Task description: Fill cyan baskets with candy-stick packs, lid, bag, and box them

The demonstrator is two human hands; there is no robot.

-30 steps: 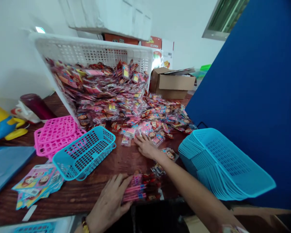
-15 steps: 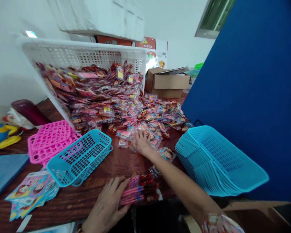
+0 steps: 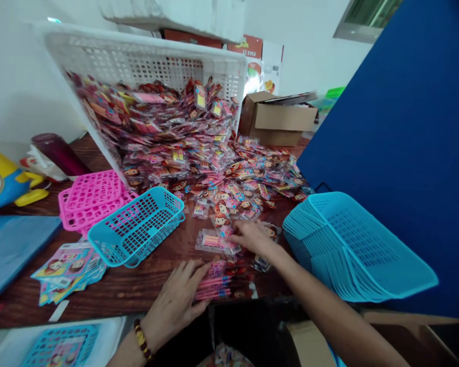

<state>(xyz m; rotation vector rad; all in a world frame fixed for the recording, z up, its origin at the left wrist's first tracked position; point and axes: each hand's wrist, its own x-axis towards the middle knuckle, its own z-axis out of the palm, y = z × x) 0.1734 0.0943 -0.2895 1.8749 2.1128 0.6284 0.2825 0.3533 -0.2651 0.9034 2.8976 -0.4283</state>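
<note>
My left hand (image 3: 181, 290) grips the left end of a neat stack of small clear packets (image 3: 214, 286) at the table's front edge. The thumb is on the near side and the fingers are on the far side. Farther forward, my right hand (image 3: 254, 237) has its fingertips closed on the edge of a clear packet (image 3: 214, 239) with pink sticks inside. Another packet with a cartoon girl's face (image 3: 222, 219) lies just beyond those fingertips. A loose heap of similar packets (image 3: 248, 171) spreads behind, spilling from a tipped white basket (image 3: 149, 46).
A blue basket (image 3: 132, 239) and pink baskets (image 3: 95, 196) stand on the left, near printed cards (image 3: 67, 267). Nested blue baskets (image 3: 367, 250) stand at the right beside a blue panel (image 3: 398, 168). Behind is an open cardboard box (image 3: 281, 120).
My right hand has come back from the heap towards the stack, bringing packets nearer. My left hand stays at the stack. The camera view has shifted slightly.
</note>
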